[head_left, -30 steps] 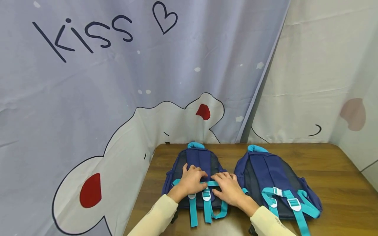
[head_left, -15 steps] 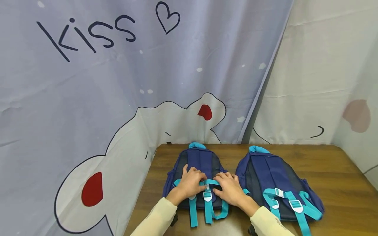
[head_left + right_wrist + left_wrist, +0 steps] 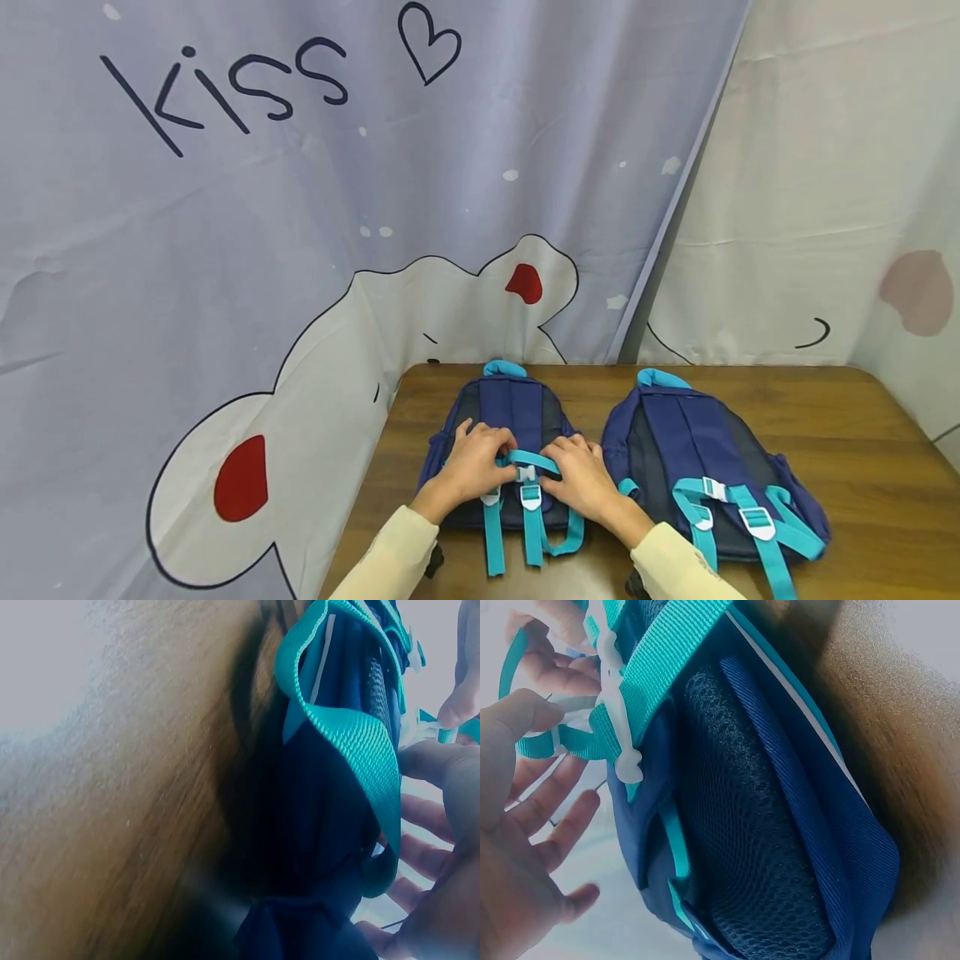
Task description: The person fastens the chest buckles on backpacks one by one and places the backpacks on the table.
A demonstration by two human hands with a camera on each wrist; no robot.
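A small navy backpack [image 3: 513, 408] with turquoise straps lies on the table, back panel up. Over its lower half, my left hand [image 3: 474, 460] pinches a white plastic buckle [image 3: 527, 473] from the left side. From the right, my right hand [image 3: 583, 477] pinches the turquoise strap [image 3: 534, 458] that runs to the buckle. In the left wrist view, the left thumb [image 3: 532, 712] lies against the buckle and the other fingers are spread. The right thumb [image 3: 424, 761] sits close to the white buckle in the right wrist view. My fingers partly hide the buckle's ends.
A second navy backpack [image 3: 697, 433] lies just right of the first, its white buckle [image 3: 714, 489] joining two turquoise straps. Both rest on a brown wooden table [image 3: 832, 417]. A printed curtain [image 3: 450, 167] hangs behind the table's far edge.
My left hand has drawn slightly left and turned, so more of the white buckle shows between the hands. The strap above it now arches up. The right hand has barely moved.
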